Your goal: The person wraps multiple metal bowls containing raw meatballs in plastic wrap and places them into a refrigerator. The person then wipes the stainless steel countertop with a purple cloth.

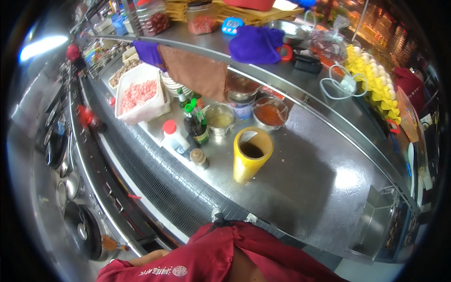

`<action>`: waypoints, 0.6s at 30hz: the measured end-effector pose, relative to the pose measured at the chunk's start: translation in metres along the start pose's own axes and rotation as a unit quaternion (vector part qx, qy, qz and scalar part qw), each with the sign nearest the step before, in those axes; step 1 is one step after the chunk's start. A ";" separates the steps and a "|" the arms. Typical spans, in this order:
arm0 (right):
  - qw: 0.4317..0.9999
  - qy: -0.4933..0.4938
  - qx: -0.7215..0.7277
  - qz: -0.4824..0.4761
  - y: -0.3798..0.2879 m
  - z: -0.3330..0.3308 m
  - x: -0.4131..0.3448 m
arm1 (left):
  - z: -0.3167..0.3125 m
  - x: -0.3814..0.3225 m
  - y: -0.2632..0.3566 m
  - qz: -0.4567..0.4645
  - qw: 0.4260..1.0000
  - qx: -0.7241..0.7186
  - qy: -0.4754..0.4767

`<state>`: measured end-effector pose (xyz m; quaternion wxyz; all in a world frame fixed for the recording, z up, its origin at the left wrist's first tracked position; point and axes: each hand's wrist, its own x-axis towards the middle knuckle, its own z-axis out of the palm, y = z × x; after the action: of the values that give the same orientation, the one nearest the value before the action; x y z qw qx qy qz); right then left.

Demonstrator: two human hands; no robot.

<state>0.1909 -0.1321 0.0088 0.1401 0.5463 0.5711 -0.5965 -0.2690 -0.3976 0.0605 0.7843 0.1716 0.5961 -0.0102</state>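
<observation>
Both of my hands are out of view; only part of a bare forearm shows at the lower left beside my dark red shirt. Before me on the steel counter (303,169) stands a yellow roll with a hollow core (243,169). Behind it are a metal bowl of pale liquid (220,118) and a metal bowl of red sauce (270,113). To its left stand a small shaker jar (199,158), a white bottle with a red cap (175,136) and green-capped dark bottles (195,127). A white tub of chopped pink meat (139,93) sits further left.
A shelf above the counter bears a purple cloth (257,44), a blue timer (232,26), lidded jars and yellow egg trays (373,84). A brown cloth (193,70) hangs from its edge. Woks (82,229) line the left side. A sink (371,215) is at the right. People stand far left and right.
</observation>
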 end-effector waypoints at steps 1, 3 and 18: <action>1.000 -0.002 -0.003 0.008 0.005 0.001 -0.007 | -0.001 0.000 0.002 -0.004 1.000 -0.002 -0.001; 1.000 -0.007 -0.011 0.017 0.008 0.000 -0.016 | -0.010 0.002 0.008 0.003 1.000 0.017 -0.003; 0.581 0.567 -0.198 -0.549 -0.489 -0.217 -0.173 | 0.004 -0.088 0.259 0.494 0.772 0.237 0.323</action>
<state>-0.0267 0.1208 0.4615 -0.4620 0.3146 0.8292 -0.0008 -0.2337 -0.1716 0.2105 0.3767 0.6161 0.6265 0.2933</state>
